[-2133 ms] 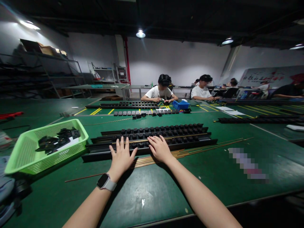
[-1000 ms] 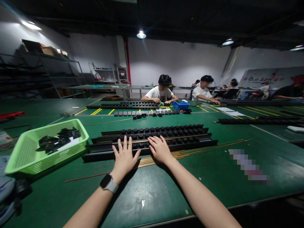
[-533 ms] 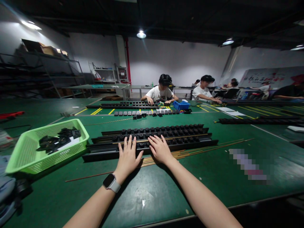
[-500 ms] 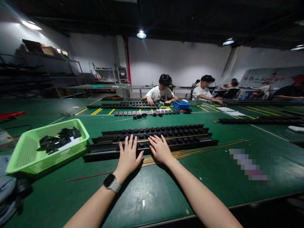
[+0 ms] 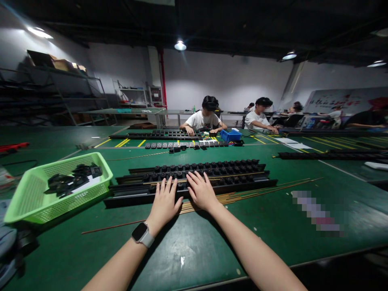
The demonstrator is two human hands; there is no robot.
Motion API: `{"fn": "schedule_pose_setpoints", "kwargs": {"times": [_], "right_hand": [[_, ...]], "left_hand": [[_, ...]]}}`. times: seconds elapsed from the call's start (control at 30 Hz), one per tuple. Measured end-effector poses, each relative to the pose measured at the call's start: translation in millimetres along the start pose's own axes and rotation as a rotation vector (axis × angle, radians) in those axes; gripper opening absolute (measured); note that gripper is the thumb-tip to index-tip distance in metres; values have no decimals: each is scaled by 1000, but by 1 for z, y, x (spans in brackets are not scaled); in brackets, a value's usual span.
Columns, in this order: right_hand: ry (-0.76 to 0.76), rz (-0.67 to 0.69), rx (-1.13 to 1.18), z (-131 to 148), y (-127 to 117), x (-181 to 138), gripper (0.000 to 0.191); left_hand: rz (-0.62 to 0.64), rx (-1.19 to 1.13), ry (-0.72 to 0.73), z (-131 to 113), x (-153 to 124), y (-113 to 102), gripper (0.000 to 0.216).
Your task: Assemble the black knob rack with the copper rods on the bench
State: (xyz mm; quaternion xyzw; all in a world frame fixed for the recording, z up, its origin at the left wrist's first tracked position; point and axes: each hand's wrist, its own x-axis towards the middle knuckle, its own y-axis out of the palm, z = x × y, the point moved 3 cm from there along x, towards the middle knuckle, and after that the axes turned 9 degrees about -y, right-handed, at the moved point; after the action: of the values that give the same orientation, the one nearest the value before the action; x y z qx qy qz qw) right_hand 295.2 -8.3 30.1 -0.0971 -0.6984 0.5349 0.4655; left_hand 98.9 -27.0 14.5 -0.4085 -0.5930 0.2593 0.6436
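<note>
My left hand point(image 5: 164, 202) lies flat with fingers spread on the near long black strip point(image 5: 133, 194), which carries a row of black socket modules. My right hand point(image 5: 200, 190) rests beside it on the same strip, fingers stretched out over the modules. Both hands hold nothing. Two more black strips point(image 5: 209, 166) with modules lie just behind. A bundle of thin copper rods point(image 5: 242, 194) lies along the green table under my right wrist. A smartwatch point(image 5: 142, 234) is on my left wrist.
A light green basket point(image 5: 36, 202) with black parts stands at the left. One loose copper rod point(image 5: 112, 227) lies near the front. Other people sit at the far side by a blue bin point(image 5: 230, 135) and more strips. The table's front edge point(image 5: 333, 252) is at the lower right.
My left hand has slid rightward along the near strip, closer to my right hand. My right hand has barely moved.
</note>
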Motion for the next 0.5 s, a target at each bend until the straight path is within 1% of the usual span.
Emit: {"fn": "schedule_pose_setpoints", "kwargs": {"times": [0.13,0.23,0.33,0.5], "right_hand": [[-23,30,-12,6,1,3,57],[-19,20,-16,6,0,2,58],[-28,37,-4,5,0,0,57],[14,25,-5,0,-3,-4,56]], "left_hand": [[0,6,2,0,-1,2,75],[-11,4,6,1,-1,2,74],[-10,13,7,0,0,2,74],[-17,7,7,-1,0,-1,73]]}}
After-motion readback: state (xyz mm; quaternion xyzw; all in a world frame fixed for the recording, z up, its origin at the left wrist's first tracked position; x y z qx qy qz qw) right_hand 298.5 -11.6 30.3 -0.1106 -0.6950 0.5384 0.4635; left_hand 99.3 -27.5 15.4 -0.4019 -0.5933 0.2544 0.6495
